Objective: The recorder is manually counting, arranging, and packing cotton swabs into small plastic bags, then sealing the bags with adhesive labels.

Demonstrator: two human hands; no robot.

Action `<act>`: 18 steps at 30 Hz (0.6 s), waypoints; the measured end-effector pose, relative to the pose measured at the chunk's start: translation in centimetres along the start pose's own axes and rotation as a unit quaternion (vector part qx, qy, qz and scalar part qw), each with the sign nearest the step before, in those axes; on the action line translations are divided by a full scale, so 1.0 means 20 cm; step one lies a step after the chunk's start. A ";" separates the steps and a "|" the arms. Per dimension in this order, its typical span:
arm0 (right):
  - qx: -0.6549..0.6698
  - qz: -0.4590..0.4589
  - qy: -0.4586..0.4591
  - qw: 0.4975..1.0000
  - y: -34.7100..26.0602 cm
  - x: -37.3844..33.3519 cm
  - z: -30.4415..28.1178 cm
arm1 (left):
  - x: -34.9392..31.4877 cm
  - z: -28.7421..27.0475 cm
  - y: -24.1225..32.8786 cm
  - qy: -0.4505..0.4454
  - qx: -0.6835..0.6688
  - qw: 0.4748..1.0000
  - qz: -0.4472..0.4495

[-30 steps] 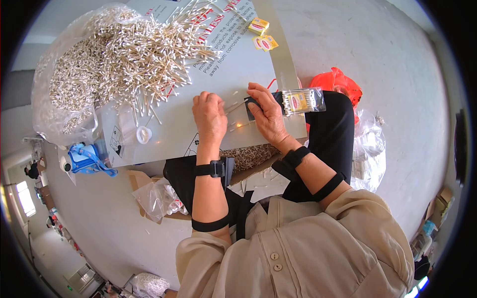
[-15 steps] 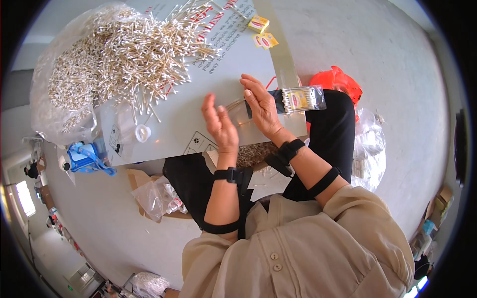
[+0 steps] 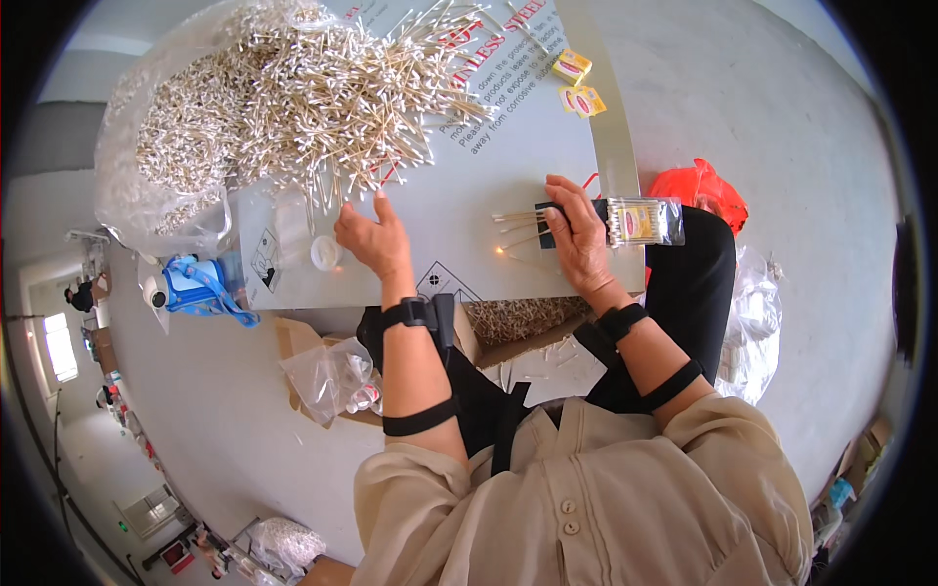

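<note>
My right hand [image 3: 581, 239] rests over a dark flat strip [image 3: 544, 225] near the table's right end, fingers stretched and slightly bent. Several loose cotton swabs [image 3: 518, 219] stick out leftward from beneath its thumb. Just past its fingers, a clear packet of cotton swabs [image 3: 645, 222] with a yellow label lies partly over the table edge. My left hand [image 3: 373, 239] hovers by the near edge of a big heap of cotton swabs [image 3: 322, 93], its thumb and fingers apart with nothing visible in them. Beside it stands a small white round container [image 3: 325, 253].
Yellow label cards [image 3: 576, 83] lie at the table's far right. A clear bag [image 3: 122, 186] surrounds the heap's left side. A blue strapped bottle [image 3: 191, 288] is off the left edge. Below the table are a carton of swabs [image 3: 523, 320], a red bag [image 3: 699, 190] and a box with plastic bags [image 3: 327, 381].
My left hand has moved away from the right hand, leftward to the swab heap. The right hand stays by the dark strip. The whole view has shifted, moving the table rightward.
</note>
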State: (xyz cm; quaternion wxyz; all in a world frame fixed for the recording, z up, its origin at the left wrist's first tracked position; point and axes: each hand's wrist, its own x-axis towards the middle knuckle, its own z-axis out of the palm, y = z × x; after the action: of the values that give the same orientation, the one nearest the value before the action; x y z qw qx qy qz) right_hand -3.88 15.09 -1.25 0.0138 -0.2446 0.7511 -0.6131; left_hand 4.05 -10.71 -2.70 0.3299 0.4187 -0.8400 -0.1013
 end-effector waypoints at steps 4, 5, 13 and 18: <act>-0.030 -0.006 0.003 1.000 0.03 0.00 -0.01 | 0.15 -0.01 0.16 -0.113 0.097 0.986 -0.077; -0.036 0.000 0.000 0.999 0.02 0.00 -0.01 | 0.20 0.00 0.18 -0.143 0.104 0.980 -0.087; -0.045 -0.007 0.003 0.999 0.02 -0.01 0.02 | 0.29 0.02 0.17 -0.262 0.119 0.952 -0.108; -0.034 -0.003 0.004 0.999 0.02 0.00 0.01 | 0.08 -0.03 0.25 -0.297 0.097 0.945 -0.097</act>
State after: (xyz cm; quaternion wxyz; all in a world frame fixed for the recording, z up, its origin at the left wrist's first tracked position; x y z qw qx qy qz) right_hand -3.97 14.98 -1.60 0.0004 -0.2445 0.7709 -0.5881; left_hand 0.58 -8.67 0.72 0.0120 0.4790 -0.8611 -0.1702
